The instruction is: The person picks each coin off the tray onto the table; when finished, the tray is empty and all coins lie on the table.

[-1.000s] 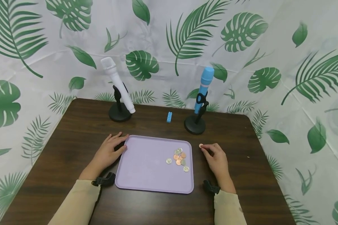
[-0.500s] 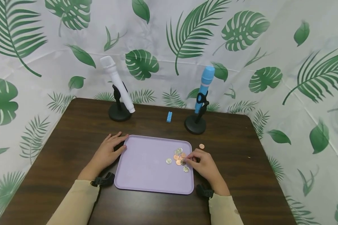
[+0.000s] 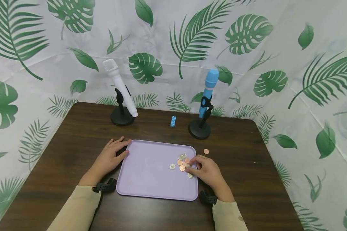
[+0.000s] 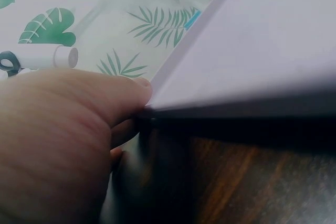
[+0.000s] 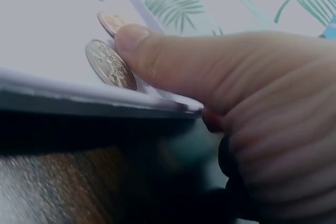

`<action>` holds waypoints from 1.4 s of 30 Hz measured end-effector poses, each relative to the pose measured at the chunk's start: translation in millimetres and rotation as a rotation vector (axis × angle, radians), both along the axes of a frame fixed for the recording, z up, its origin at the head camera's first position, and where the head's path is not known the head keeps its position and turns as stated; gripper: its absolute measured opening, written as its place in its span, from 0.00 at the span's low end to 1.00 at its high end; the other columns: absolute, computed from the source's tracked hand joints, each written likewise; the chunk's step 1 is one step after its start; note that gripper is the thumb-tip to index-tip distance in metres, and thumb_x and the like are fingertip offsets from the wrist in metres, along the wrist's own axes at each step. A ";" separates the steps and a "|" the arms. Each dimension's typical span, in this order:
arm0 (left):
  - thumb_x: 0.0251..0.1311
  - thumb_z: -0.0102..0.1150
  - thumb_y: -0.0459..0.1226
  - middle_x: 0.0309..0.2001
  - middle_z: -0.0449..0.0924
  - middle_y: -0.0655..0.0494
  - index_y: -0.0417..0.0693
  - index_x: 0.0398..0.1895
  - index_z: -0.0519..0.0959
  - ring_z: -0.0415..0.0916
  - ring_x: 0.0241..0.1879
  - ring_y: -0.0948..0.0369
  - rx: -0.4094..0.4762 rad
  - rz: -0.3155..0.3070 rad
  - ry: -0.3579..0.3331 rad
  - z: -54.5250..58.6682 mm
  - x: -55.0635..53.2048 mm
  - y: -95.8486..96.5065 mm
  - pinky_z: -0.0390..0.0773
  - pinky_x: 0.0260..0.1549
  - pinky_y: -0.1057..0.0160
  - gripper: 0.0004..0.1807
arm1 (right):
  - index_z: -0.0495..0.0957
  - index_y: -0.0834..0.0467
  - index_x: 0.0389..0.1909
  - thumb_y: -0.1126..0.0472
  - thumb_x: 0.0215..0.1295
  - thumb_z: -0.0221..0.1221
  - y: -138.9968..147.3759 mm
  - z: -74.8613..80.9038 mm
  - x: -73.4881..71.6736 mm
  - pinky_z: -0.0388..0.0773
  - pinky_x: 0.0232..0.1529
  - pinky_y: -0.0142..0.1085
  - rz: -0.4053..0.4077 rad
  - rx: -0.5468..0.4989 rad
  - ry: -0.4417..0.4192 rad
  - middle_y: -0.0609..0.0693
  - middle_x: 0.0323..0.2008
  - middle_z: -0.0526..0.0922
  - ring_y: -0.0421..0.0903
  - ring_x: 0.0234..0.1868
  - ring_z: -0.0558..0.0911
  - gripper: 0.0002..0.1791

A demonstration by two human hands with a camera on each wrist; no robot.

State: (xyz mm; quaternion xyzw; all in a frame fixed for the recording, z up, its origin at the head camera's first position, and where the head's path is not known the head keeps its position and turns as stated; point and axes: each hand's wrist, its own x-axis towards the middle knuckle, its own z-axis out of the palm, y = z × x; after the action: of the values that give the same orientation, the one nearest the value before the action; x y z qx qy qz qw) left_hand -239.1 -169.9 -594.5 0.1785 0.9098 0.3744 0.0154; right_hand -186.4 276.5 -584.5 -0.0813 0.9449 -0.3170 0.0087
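Note:
A lilac tray (image 3: 150, 173) lies on the dark wooden table. Several silver and copper coins (image 3: 182, 168) are gathered in its right part, and one silver coin (image 3: 172, 166) lies a little left of them. My right hand (image 3: 206, 170) reaches over the tray's right rim, its thumb and forefinger closing about a silver coin (image 3: 187, 166) in the pile. In the right wrist view another silver coin (image 5: 110, 64) sits just beside the thumb. My left hand (image 3: 111, 157) rests relaxed at the tray's left edge, thumb touching the rim (image 4: 163, 85).
One copper coin (image 3: 206, 151) lies on the table right of the tray. Behind it stand a white microphone (image 3: 120, 86) and a blue microphone (image 3: 209, 88) on black stands. A small blue brick-like piece (image 3: 173, 121) lies between them.
My right hand let go of the copper coin outside the tray, leaving it on the table, and moved left over the rim to the pile of coins. The left hand has stayed put.

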 end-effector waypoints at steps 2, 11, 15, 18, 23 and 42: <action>0.78 0.64 0.43 0.78 0.74 0.44 0.50 0.80 0.74 0.60 0.84 0.38 0.001 -0.001 0.000 -0.2 -0.2 -0.5 0.45 0.85 0.29 0.30 | 0.85 0.37 0.33 0.45 0.57 0.82 2.5 -1.9 -0.9 0.69 0.25 0.31 0.008 -0.052 -0.008 0.39 0.23 0.73 0.40 0.25 0.74 0.14; 0.78 0.64 0.44 0.78 0.75 0.45 0.52 0.80 0.74 0.60 0.85 0.40 0.000 0.001 0.003 -3.5 -1.8 -0.6 0.45 0.86 0.30 0.30 | 0.84 0.43 0.33 0.52 0.63 0.80 14.4 -8.6 -4.5 0.74 0.29 0.31 -0.013 -0.305 -0.017 0.46 0.29 0.79 0.47 0.30 0.76 0.11; 0.77 0.65 0.43 0.78 0.75 0.45 0.51 0.79 0.75 0.61 0.84 0.39 0.005 0.000 0.015 -2.5 -2.4 -1.8 0.45 0.85 0.29 0.30 | 0.85 0.48 0.35 0.55 0.63 0.79 17.2 -11.2 -4.7 0.71 0.27 0.32 -0.050 -0.385 0.009 0.50 0.30 0.77 0.47 0.28 0.73 0.10; 0.77 0.65 0.43 0.78 0.75 0.45 0.51 0.79 0.75 0.60 0.84 0.39 0.010 -0.006 0.024 -0.2 -3.9 -1.9 0.44 0.85 0.30 0.30 | 0.86 0.49 0.36 0.56 0.64 0.79 18.1 -11.2 -5.4 0.71 0.26 0.32 -0.069 -0.420 0.031 0.50 0.30 0.77 0.46 0.27 0.72 0.10; 0.77 0.64 0.43 0.79 0.74 0.46 0.52 0.80 0.74 0.59 0.85 0.40 0.004 -0.001 -0.001 1.2 -3.8 -1.0 0.43 0.86 0.30 0.31 | 0.89 0.48 0.37 0.58 0.63 0.79 22.6 -8.2 -7.6 0.73 0.27 0.30 -0.112 -0.445 0.134 0.48 0.32 0.81 0.46 0.28 0.73 0.07; 0.78 0.63 0.44 0.79 0.74 0.45 0.51 0.80 0.73 0.58 0.85 0.39 -0.005 -0.008 -0.008 -1.9 -1.3 -0.2 0.44 0.86 0.30 0.30 | 0.91 0.52 0.36 0.60 0.65 0.78 71.2 -3.1 -5.6 0.69 0.27 0.29 -0.419 -0.428 0.367 0.47 0.34 0.91 0.41 0.27 0.73 0.04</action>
State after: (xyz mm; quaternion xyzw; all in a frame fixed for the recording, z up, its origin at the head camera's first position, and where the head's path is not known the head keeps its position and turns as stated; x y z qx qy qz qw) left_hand -240.4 -170.1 -596.4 0.1807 0.9100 0.3726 0.0210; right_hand -192.0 347.6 -587.7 0.0587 0.8391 -0.4827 -0.2438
